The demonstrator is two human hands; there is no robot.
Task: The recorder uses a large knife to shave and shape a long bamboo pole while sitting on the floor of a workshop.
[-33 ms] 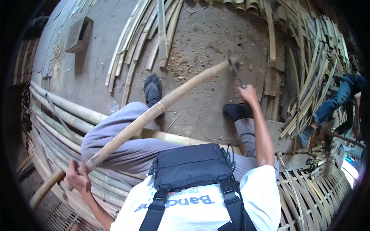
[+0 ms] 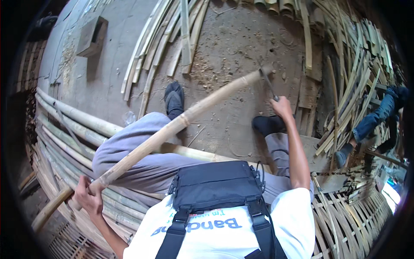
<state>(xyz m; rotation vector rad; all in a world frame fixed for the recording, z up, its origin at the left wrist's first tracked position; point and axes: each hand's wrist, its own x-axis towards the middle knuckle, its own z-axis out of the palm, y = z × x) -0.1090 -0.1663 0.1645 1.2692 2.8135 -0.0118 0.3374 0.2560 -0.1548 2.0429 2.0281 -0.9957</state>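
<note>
A long pale bamboo pole slants over my left thigh, from the lower left up to the middle of the floor. My left hand is closed around it near its lower end. In my right hand, the fingers are wrapped around the handle of a dark, narrow-bladed knife. The blade's tip end meets the far end of the pole; how deep it sits in the bamboo I cannot tell. The pole's very tip is blurred.
More bamboo poles lie at my left and beneath my legs. Split bamboo strips are spread ahead, with a larger heap at right. A wooden block stands far left. Another person's leg shows at right. Woven slats lie lower right.
The whole view has shifted slightly. The pole's far tip looks more blurred, and the knife's blade stands at a slightly different angle against it. Both hands keep their grips.
</note>
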